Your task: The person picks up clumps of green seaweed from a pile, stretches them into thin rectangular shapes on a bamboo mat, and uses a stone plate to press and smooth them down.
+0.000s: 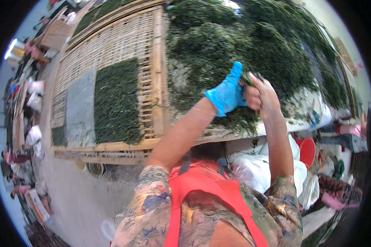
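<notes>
My left hand (228, 92) wears a blue rubber glove. Its thumb points up, and its fingers are mostly hidden where it meets the other hand. My right hand (263, 97) is bare and closed around a small clump of dark green seaweed (249, 80), with the thumb on top. Both hands press together over a large heap of loose, stringy seaweed (210, 46) on the work table. Some strands hang below the hands at the table's pale front edge (222, 136).
Left of the heap lies a bamboo lattice rack (120, 40) carrying a flat seaweed sheet (117, 102) and a grey flat panel (80, 108). White sacks (253, 173) and a red plastic basin (306, 151) sit below at right. Buckets (96, 169) stand under the rack. People work at far left.
</notes>
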The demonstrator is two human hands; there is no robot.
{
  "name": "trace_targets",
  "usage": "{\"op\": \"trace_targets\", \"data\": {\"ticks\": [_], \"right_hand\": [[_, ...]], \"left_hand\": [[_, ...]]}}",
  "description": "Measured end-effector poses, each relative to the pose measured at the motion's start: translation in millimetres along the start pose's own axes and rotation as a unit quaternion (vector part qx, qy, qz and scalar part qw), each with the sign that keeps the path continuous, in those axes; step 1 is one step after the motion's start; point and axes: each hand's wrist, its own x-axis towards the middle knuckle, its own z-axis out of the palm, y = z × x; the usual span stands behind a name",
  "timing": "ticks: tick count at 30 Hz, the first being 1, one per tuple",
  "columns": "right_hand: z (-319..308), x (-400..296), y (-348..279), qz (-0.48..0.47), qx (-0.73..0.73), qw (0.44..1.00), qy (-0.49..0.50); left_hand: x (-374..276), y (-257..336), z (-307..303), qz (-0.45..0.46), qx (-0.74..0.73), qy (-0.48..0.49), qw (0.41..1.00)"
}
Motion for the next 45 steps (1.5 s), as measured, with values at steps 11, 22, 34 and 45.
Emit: {"op": "trace_targets", "data": {"ticks": [11,22,34,45], "right_hand": [[84,-63,83,0.003,-0.076,0.997,0.012],[279,-66,169,0.027,-0.119,0.987,-0.105],[386,0,210,0.003,-0.218,0.961,-0.172],[572,83,247,-0.005,-0.283,0.922,-0.263]], "left_hand": [[-108,17,9,0.053,-0.131,0.019,0.99],[-347,96,-27,0.219,-0.106,0.081,0.966],[-469,167,-78,0.321,-0.144,0.197,0.915],[-629,288,-128,0.449,-0.1,0.263,0.848]]}}
